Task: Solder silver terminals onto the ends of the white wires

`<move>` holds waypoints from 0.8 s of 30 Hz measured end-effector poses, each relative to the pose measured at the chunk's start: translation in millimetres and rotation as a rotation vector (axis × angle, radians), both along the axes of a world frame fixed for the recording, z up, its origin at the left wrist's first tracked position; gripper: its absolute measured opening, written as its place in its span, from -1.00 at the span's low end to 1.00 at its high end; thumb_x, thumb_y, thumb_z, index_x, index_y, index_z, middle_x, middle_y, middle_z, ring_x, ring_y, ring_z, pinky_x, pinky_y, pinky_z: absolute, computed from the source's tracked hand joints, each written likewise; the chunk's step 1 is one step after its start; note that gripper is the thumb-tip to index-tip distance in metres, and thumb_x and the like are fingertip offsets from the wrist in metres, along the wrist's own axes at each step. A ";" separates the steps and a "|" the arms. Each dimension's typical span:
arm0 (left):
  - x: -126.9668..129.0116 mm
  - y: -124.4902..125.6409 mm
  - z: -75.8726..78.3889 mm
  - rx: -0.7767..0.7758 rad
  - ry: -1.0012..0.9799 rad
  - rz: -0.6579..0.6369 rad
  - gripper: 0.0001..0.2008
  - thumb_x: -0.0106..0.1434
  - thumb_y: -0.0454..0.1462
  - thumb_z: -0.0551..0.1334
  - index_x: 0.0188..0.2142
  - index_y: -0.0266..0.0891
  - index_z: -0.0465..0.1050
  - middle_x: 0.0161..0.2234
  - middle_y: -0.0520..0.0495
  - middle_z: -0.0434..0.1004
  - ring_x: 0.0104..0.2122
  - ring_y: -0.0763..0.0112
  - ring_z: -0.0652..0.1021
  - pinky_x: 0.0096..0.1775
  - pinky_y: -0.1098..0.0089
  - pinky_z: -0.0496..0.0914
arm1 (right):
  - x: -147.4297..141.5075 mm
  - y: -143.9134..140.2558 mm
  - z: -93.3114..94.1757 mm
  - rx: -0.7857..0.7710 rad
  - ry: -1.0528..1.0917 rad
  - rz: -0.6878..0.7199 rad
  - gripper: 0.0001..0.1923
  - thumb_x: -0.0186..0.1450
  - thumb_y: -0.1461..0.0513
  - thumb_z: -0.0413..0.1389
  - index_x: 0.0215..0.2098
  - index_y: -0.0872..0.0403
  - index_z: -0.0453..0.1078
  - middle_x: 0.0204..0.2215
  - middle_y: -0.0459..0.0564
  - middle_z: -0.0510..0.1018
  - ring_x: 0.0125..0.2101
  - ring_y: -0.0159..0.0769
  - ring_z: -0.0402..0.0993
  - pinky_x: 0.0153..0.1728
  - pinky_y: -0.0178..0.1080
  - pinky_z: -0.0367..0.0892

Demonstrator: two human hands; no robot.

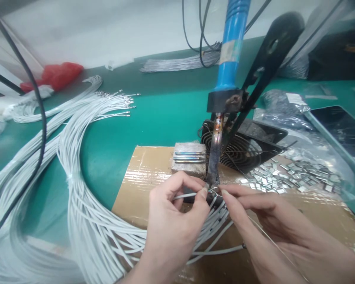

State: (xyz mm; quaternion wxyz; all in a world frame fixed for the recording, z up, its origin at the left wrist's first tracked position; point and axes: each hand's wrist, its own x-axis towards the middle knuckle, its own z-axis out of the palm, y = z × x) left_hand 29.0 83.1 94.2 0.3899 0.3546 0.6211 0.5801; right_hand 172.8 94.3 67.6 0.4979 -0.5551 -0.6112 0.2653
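Green bench (154, 114): fan (242, 148) behind soldering iron (215, 157) (wire coils (77, 189) left)

Glossy white plastic wires (85, 189); taped glossy cardboard (142, 173); shiny metal tabs (286, 175).

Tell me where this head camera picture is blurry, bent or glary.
In the head view, the middle is sharp: left hand, right hand and soldering iron. Edges smear, notably the white wire bundle at lower left. The wide lens bows the green bench. Glare streaks the taped cardboard and the metal chips.
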 end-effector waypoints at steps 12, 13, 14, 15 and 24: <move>-2.5 0.7 2.8 -0.009 0.010 -0.018 -0.85 0.14 -0.42 0.40 -0.48 -0.16 0.58 -0.40 0.06 0.69 -0.34 0.44 0.66 -0.27 0.54 0.51 | 2.2 0.5 -0.3 0.012 -0.014 0.015 -0.84 0.34 0.07 0.43 -0.36 -0.12 0.64 -0.30 -0.19 0.83 -0.39 -0.34 0.79 -0.33 -0.45 0.59; -2.9 1.1 4.0 -0.015 0.014 -0.022 -0.85 0.14 -0.42 0.40 -0.49 -0.16 0.57 -0.40 0.05 0.69 -0.34 0.44 0.67 -0.27 0.54 0.51 | 2.6 0.7 -1.5 0.018 -0.013 0.033 -0.85 0.34 0.07 0.44 -0.35 -0.13 0.65 -0.29 -0.20 0.83 -0.38 -0.35 0.80 -0.32 -0.46 0.58; -3.1 1.4 4.8 -0.025 0.016 -0.025 -0.85 0.13 -0.42 0.40 -0.49 -0.17 0.57 -0.41 0.04 0.69 -0.34 0.43 0.67 -0.28 0.54 0.51 | 2.8 1.0 -2.5 0.026 -0.013 0.046 -0.85 0.34 0.05 0.43 -0.34 -0.13 0.66 -0.28 -0.20 0.83 -0.37 -0.35 0.80 -0.32 -0.47 0.58; -3.1 1.6 5.0 -0.031 0.016 -0.023 -0.85 0.12 -0.42 0.40 -0.50 -0.17 0.57 -0.41 0.04 0.69 -0.34 0.43 0.67 -0.28 0.54 0.51 | 2.6 1.2 -3.3 0.030 -0.017 0.056 -0.85 0.34 0.04 0.43 -0.33 -0.13 0.67 -0.27 -0.20 0.84 -0.36 -0.35 0.81 -0.32 -0.48 0.58; -2.1 -1.5 -3.7 0.020 0.010 -0.011 -0.81 0.16 -0.46 0.39 -0.47 -0.14 0.58 -0.39 0.10 0.71 -0.33 0.49 0.68 -0.29 0.61 0.50 | -4.3 -1.3 2.1 0.046 -0.021 -0.001 -0.80 0.35 0.05 0.42 -0.39 -0.10 0.64 -0.31 -0.20 0.83 -0.39 -0.34 0.78 -0.33 -0.42 0.57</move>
